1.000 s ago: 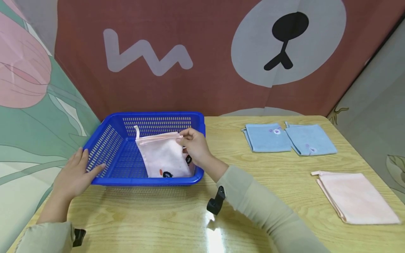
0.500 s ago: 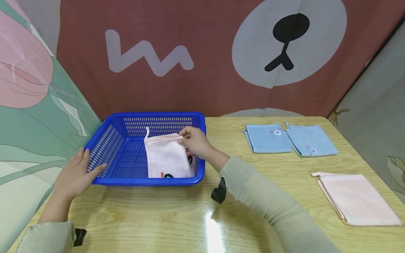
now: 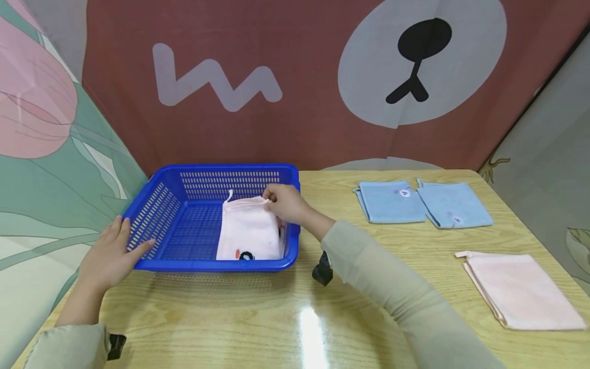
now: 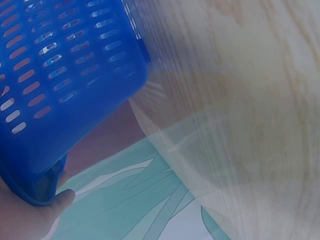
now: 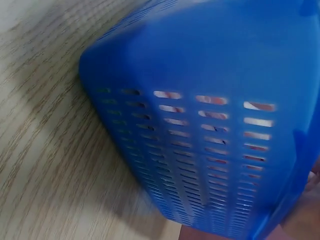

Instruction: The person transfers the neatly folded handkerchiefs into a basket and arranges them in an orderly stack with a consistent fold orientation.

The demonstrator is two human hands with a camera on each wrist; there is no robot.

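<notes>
A blue slotted plastic basket (image 3: 198, 265) stands on the table's left half. My left hand (image 3: 105, 256) rests on its near left corner, fingers extended along the rim and thumb pointing inward; the left wrist view shows the thumb (image 4: 62, 199) by the rim. Inside the basket's right part, a folded pale pink towel (image 3: 251, 228) with a white loop and a small black-and-orange motif leans slightly up. My right hand (image 3: 289, 205) pinches its top right corner. More pink cloth with dark marks shows at the towel's right edge. Pink shows through the slots of the basket's side (image 5: 200, 150) in the right wrist view.
Two folded light blue towels, a left one (image 3: 389, 205) and a right one (image 3: 456, 202), lie side by side at the back right. A folded pink towel (image 3: 523, 292) lies nearer, by the right edge. A printed cloth backdrop (image 3: 313, 102) hangs behind the table.
The pink towel has moved rightward and lower inside the basket, with my right hand keeping its pinch on the corner. My left hand stays at the basket's corner.
</notes>
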